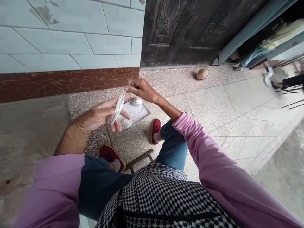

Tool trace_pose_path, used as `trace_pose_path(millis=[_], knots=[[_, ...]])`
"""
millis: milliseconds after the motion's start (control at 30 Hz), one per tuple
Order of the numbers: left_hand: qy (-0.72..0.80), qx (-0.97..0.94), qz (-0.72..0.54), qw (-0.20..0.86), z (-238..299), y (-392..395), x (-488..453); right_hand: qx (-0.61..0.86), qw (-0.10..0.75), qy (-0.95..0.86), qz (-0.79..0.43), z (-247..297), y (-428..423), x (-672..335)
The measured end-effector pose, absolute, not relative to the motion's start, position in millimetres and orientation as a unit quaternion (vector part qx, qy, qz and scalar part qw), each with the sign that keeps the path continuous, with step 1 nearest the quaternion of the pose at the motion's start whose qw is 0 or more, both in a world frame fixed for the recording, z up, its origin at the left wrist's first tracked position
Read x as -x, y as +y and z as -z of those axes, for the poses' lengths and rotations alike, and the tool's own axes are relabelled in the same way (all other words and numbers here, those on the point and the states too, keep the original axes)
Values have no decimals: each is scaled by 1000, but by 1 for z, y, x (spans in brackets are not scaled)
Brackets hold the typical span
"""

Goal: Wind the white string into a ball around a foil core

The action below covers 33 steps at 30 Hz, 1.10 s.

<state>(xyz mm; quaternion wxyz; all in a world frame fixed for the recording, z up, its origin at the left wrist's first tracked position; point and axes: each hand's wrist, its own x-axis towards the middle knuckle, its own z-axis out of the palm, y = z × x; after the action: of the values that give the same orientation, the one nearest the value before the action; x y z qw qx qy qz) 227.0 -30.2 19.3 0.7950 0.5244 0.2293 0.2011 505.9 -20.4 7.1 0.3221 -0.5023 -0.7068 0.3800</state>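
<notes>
White loop sits on the left hand's fingers.

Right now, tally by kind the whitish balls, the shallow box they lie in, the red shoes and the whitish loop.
Whitish balls: 2
Shallow box: 1
Red shoes: 2
Whitish loop at the left hand: 1
Total: 6
</notes>
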Motion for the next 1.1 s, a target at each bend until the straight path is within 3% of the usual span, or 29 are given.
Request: trace_pose_path(millis=[133, 233, 367, 500, 633, 800, 933, 1100], knots=[[236, -504, -177, 812, -6, -16, -211, 515, 316, -704, -374, 2, -18, -496], [248, -465, -274, 805, 6, 3, -192, 500, 252, -726, -399, 12, -29, -476], [277, -432, -384, 768, 12, 17, -182, 398, 150, -767, -481, 22, -64, -435], [329, -489, -350, 728, 12, 10, -193, 259, 89, -754, -597, 16, -91, -416], [368, -538, -244, 718, 15, -3, -206, 283, 161, -730, -601, -5, -73, -441], [318, -558, -122, 757, 15, -18, -210, 412, 315, -708, -480, -16, -28, -495], [247, -549, -62, 796, 11, -29, -212, 503, 359, -651, -441, -3, -6, -514], [166, -506, -200, 823, 17, -11, -204, 544, 314, -629, -458, 10, -7, -499]])
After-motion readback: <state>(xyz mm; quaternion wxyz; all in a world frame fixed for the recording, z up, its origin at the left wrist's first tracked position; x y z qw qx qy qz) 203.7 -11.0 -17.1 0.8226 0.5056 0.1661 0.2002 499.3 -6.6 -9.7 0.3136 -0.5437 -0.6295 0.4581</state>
